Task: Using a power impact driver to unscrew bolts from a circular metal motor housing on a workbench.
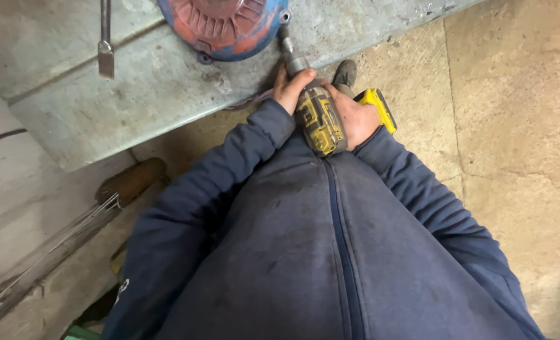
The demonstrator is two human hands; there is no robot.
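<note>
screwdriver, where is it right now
In the head view the screwdriver lies at top left on the grey metal bench, left of the round blue-and-red housing, away from both hands holding the yellow drill.

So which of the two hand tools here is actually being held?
The yellow power driver, gripped by both hands against the blue-and-red housing. The flat chisel lies untouched on the metal bench.

A flat-tipped metal bar [106, 53] lies on the grey bench [72, 107] — concrete floor [513, 113] beside it.

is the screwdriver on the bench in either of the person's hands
No, the screwdriver lies alone on the metal bench, while the left hand and right hand both grip the yellow power driver.
</note>
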